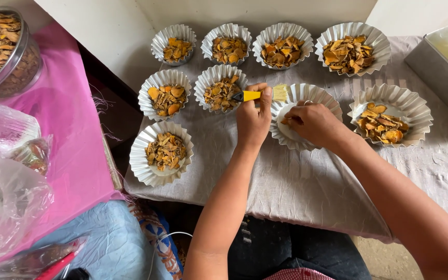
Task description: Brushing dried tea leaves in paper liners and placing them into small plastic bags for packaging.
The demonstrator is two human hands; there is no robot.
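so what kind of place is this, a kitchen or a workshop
Probably a small home food-preparation spot, not a fitted kitchen. Fluted foil cups of dried orange slices sit in rows on a cloth-covered table, a steel bowl holds more, and the left hand holds a yellow brush.

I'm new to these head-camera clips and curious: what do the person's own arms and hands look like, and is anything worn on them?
Both arms are bare from the elbow down: no sleeves, gloves, watch or bracelets show. The left hand looks free of rings. The right hand seems to carry a pale ring on one finger, though it is too small to be sure. No cables or markings appear on either arm.
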